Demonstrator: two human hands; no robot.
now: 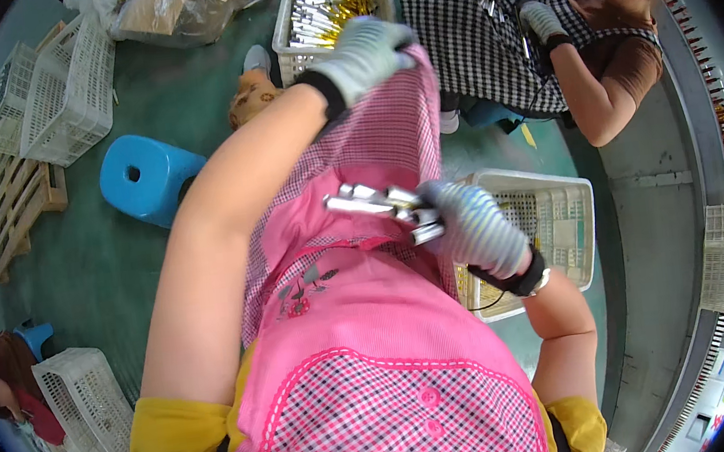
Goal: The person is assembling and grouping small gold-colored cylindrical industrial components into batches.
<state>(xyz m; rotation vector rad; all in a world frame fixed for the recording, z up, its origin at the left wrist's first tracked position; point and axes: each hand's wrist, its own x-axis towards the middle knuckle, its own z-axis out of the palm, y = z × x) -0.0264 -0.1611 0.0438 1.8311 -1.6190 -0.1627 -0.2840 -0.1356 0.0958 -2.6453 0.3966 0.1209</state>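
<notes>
My right hand point(480, 226), in a striped knit glove, is closed round a bunch of short, shiny silver metal tubes point(361, 203) above my lap. Their ends point to the left. My left hand point(365, 58), gloved the same way, reaches forward and grips the raised edge of my pink checked apron point(387, 129). The apron stretches up from my lap to that hand. Just beyond the left hand is a white plastic crate point(282, 37) with many silver and gold-coloured slim pieces in it. What lies under the raised apron is hidden.
Beside my right forearm stands another white crate point(589, 231). A blue stool point(142, 175) is on the left, with stacked crates point(67, 103) and a wooden pallet point(19, 198) beyond. At the far right, a co-worker in a checked apron point(469, 26) sits by a conveyor line point(708, 88).
</notes>
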